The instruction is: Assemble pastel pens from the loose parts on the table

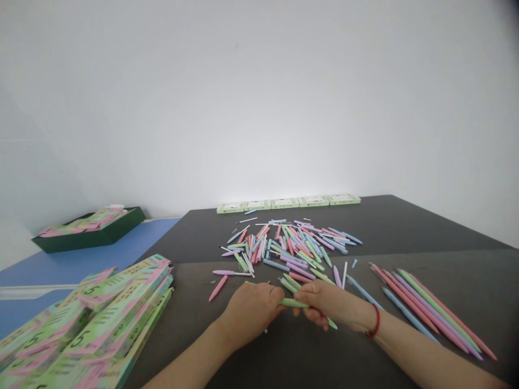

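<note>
My left hand (254, 309) is closed with its back to the camera, fingers round one end of a light green pen piece (292, 303). The fingertips of my right hand (320, 299), closed too, grip the other end of that piece. Below my right hand pokes the tip of another green pen piece (333, 324). Just beyond both hands lies a loose heap of pastel pen parts (290, 243): barrels, tapered pieces and white refills. Near my left hand are a pink tapered piece (218, 288) and a purple tapered piece with a white refill (223, 273).
Longer, whole-looking pens (433, 310) lie in a row on the black table (458, 237) at right. Stacked printed packets (93, 319) stand at the left front. A dark green tray (91, 232) holds more packets on a blue surface. Several flat boxes (285, 203) line the back edge.
</note>
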The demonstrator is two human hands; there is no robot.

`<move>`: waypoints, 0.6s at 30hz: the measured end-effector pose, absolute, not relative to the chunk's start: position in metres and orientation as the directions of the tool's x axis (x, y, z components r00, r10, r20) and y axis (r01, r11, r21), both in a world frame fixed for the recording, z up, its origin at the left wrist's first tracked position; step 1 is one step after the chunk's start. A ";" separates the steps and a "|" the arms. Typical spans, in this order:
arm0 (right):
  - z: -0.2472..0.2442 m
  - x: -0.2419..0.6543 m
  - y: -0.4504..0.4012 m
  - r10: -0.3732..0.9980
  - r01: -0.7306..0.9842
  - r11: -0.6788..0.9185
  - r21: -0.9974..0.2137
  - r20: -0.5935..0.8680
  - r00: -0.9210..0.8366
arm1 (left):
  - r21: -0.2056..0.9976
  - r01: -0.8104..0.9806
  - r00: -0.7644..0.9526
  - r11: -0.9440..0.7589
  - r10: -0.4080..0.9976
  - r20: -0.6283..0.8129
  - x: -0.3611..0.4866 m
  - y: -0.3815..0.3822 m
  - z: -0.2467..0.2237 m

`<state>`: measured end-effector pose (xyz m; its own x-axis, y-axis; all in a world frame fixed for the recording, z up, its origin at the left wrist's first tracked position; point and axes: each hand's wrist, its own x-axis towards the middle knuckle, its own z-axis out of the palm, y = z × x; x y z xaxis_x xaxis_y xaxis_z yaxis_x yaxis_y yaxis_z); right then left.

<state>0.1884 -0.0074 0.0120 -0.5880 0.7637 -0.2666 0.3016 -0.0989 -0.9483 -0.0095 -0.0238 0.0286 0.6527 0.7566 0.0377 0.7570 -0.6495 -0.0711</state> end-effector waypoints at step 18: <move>0.016 0.184 -0.013 0.832 0.531 0.334 -0.778 -0.021 -0.554 | -0.055 0.771 0.637 -0.634 0.768 0.062 -0.012 -0.022 0.033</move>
